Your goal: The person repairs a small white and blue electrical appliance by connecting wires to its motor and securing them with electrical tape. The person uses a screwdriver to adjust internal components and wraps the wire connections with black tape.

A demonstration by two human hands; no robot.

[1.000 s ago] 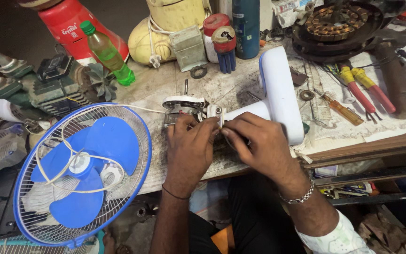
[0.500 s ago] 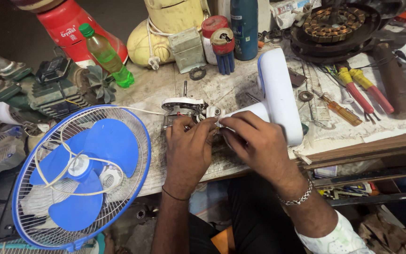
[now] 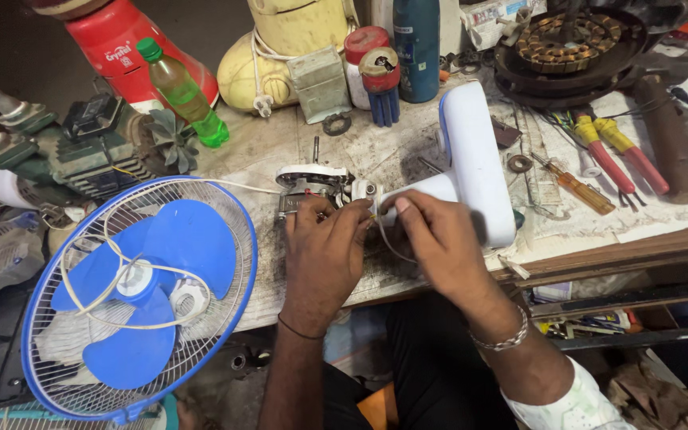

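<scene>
Working at a cluttered repair bench [image 3: 408, 151], I have a stripped table fan's white plastic stand [image 3: 471, 163] lying on its side, its neck running left toward the small bare motor [image 3: 312, 185] near the bench's front edge. My right hand [image 3: 439, 247] is curled over the neck, thumb and fingers pinching a thin white wire [image 3: 388, 243] that loops below it; my left hand [image 3: 324, 251] is bent over the joint between neck and motor, fingertips pressed in, though I cannot tell exactly what they grip. I judge the stand light, stiff and a little slick, best steadied round the neck, while the motor is dense for its size and its fine leads are easily torn, so it is better held by the metal frame. Its long axis lies left to right, the shaft stub [image 3: 316, 148] pointing away from me. Leaning against the bench at my left is the blue blade inside its wire guard [image 3: 141, 295]; red and yellow pliers [image 3: 611, 151] and a screwdriver [image 3: 571, 185] lie right.
</scene>
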